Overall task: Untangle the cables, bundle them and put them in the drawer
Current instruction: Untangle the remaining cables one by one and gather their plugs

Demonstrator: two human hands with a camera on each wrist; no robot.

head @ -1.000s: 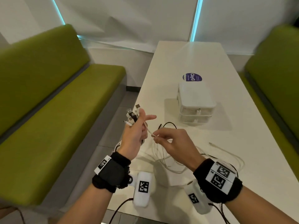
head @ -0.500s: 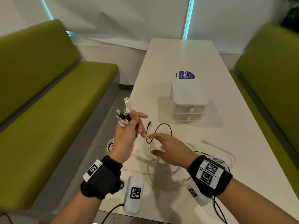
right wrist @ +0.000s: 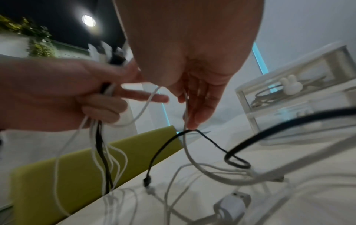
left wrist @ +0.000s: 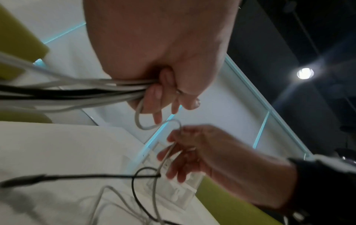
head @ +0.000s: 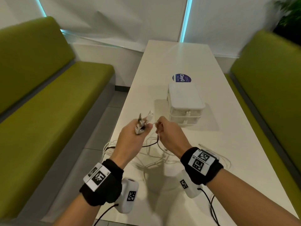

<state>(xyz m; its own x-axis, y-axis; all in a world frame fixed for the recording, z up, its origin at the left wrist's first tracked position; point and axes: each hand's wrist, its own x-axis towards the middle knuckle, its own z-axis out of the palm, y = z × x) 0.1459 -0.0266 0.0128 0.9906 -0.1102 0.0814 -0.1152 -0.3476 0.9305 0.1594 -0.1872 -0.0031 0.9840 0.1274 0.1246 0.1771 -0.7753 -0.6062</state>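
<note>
On the white bench (head: 203,144), the right hand (head: 169,132), open half a second ago, now pinches a white cable (left wrist: 169,150) beside the left hand (head: 132,137) gripping gathered plug ends (head: 143,123), adding one to the bundle.

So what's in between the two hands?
A short white cable loops from the left hand to the right hand; the left wrist view shows it best.

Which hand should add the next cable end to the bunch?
Probably the right hand: its fingers already pinch a white cable beside the left hand, which is full, gripping the bunch of cable ends.
</note>
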